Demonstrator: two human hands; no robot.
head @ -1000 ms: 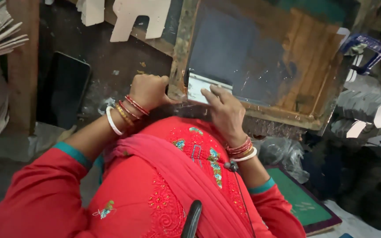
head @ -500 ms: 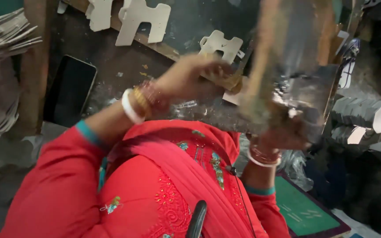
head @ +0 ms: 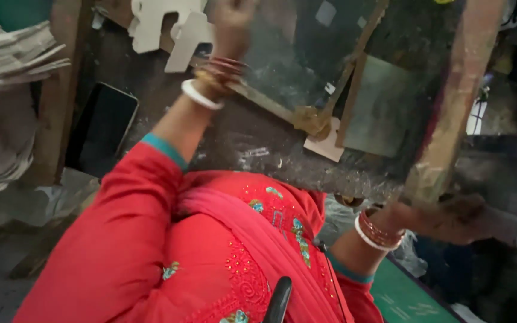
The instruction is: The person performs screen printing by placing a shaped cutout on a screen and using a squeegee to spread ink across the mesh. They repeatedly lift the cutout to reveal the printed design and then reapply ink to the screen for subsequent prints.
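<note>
A wooden screen frame [head: 450,113] with dark mesh [head: 288,66] is tilted up off the dark work table [head: 252,143]. My right hand [head: 453,218], blurred, grips the frame's near wooden bar at its lower end. My left hand [head: 231,21] is raised at the top of the view beside the mesh's left edge, near white card cutouts [head: 172,30]. It is blurred, and I cannot tell whether it holds anything. A pale card piece [head: 327,146] lies on the table under the lifted frame.
A black phone [head: 100,128] lies on the table's left part beside a wooden post [head: 52,119]. Stacked papers [head: 7,60] sit at the far left. A green board [head: 402,296] is at the lower right. Cluttered items fill the right edge.
The frame lay flat with both hands pressing a squeegee on it. It has since swung up, my right hand dropping to its near bar and my left hand rising towards the cutouts.
</note>
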